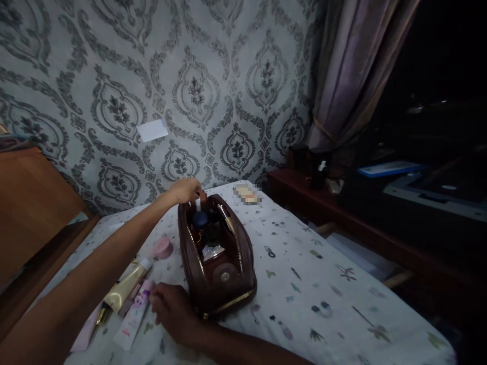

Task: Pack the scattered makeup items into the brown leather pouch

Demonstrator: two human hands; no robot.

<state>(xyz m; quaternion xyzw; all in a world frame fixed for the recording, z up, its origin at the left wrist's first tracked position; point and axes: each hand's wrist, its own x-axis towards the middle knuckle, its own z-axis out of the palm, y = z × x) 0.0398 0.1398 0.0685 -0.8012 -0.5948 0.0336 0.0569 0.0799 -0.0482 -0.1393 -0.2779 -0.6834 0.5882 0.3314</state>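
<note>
A dark brown, leather-look cosmetic bag (213, 296) stands unzipped on a printed white sheet (297, 314), its 2 gold zipper edges spread around a dark-blue cap (200, 219) and other items, a white-and-pink squeeze tube (135, 312) lying nearby.

Looks forward and down from head height, across a printed sheet (289, 304) toward a damask-patterned wall (194, 96). Sees into a brown zippered cosmetic bag (222, 294) at close range, from above its near end. Takes in left hand (186, 191) and right hand (175, 312) near the middle of a wide frame, stretching from a wooden panel (34, 203) at far left to a purplish curtain (348, 66) and a dark red table (294, 190) at right.
</note>
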